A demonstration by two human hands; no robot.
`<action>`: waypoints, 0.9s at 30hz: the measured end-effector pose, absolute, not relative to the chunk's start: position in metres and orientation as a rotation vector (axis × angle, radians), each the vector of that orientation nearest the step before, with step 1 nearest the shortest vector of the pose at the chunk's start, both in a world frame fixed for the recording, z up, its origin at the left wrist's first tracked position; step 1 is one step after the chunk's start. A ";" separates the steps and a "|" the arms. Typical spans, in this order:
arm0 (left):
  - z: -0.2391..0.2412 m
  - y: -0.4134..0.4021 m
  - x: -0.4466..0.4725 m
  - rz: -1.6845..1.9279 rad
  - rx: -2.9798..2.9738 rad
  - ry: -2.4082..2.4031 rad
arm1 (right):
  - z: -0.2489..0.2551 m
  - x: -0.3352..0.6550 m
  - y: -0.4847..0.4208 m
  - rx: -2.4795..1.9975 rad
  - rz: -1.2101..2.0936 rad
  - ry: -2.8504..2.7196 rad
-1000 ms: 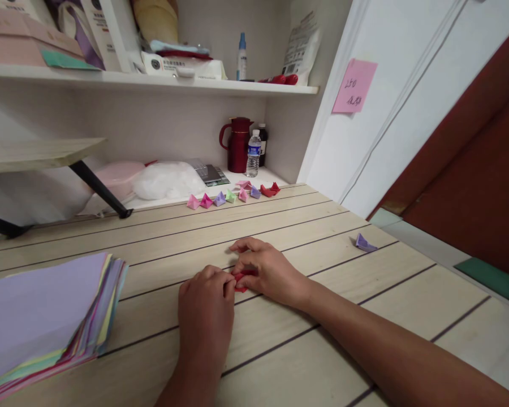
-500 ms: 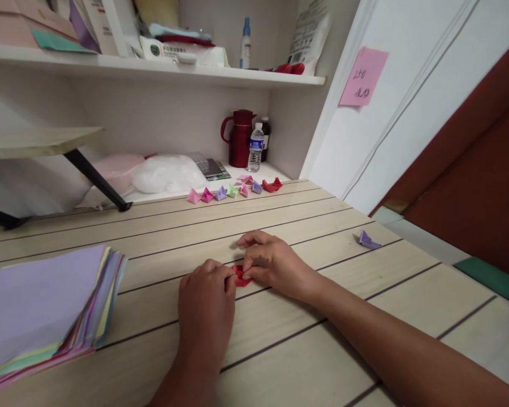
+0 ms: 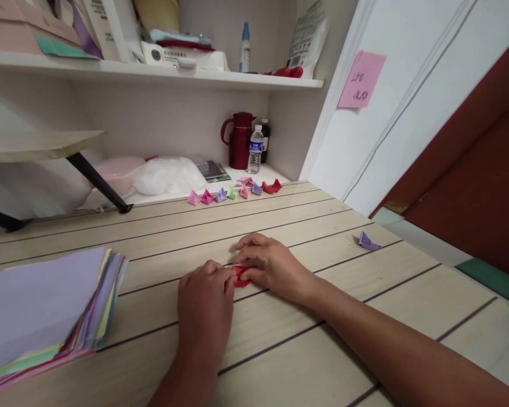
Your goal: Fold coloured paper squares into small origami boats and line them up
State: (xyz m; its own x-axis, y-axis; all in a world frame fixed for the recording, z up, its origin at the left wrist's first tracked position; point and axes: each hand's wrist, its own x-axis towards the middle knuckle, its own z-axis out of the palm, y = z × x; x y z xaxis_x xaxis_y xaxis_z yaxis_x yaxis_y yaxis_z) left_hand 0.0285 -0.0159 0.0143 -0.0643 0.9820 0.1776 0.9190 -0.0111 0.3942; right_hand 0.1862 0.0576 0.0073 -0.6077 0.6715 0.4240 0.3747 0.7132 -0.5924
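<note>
Red paper [image 3: 241, 275] pinched between left hand [image 3: 206, 308] and right hand [image 3: 275, 268], mid tabletop [image 3: 280, 350].
Each hand grips one end of the small, partly folded piece, fingers closed on it and pressing it to the wood. By the look of things, some work is done and much is left: a row of folded pieces [image 3: 233, 192] lines the far edge, a purple piece [image 3: 368, 242] sits apart at right, and a thick stack of sheets [image 3: 46, 305] lies near left. Pale slatted wood; behind it shelves, a jug [image 3: 238, 140], a bottle [image 3: 254, 150], and a pink note [image 3: 361, 79] on the white wall.
</note>
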 end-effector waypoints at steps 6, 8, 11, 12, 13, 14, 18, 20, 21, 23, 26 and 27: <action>0.013 -0.014 0.031 0.689 2.020 2.078 | 0.005 0.182 0.057 -0.771 0.598 -2.323; 0.013 -0.014 0.027 0.731 1.998 2.061 | 0.004 0.180 0.057 -0.811 0.558 -2.333; 0.016 -0.014 0.015 0.974 1.897 2.074 | 0.006 0.178 0.057 -0.843 0.479 -2.330; 0.017 -0.014 0.010 1.104 1.829 2.069 | 0.006 0.179 0.057 -0.835 0.449 -2.327; 0.018 -0.014 0.006 1.227 1.749 2.050 | 0.007 0.179 0.056 -0.818 0.414 -2.324; 0.019 -0.014 0.002 1.323 1.674 2.015 | 0.008 0.180 0.055 -0.796 0.371 -2.314; 0.018 -0.014 0.002 1.364 1.559 1.854 | 0.013 0.183 0.049 -0.650 0.145 -2.221; 0.017 -0.015 0.007 1.312 1.560 1.758 | 0.016 0.184 0.045 -0.581 0.053 -2.192; 0.017 -0.015 0.009 1.281 1.559 1.706 | 0.017 0.184 0.044 -0.558 0.022 -2.192; 0.017 -0.016 0.013 1.219 1.546 1.626 | 0.018 0.185 0.042 -0.530 -0.021 -2.204; 0.020 -0.017 0.015 1.173 1.481 1.613 | 0.018 0.183 0.041 -0.484 -0.066 -2.226; 0.020 -0.017 0.015 1.168 1.453 1.621 | 0.018 0.183 0.041 -0.471 -0.077 -2.239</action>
State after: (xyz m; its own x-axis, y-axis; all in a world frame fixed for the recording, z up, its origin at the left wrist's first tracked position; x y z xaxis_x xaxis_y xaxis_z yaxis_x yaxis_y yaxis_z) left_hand 0.0154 -0.0166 0.0201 -0.1666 0.9821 0.0882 0.3944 -0.0156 0.9188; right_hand 0.1829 0.0415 0.0175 -0.5880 0.3083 0.7478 0.3587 0.9280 -0.1005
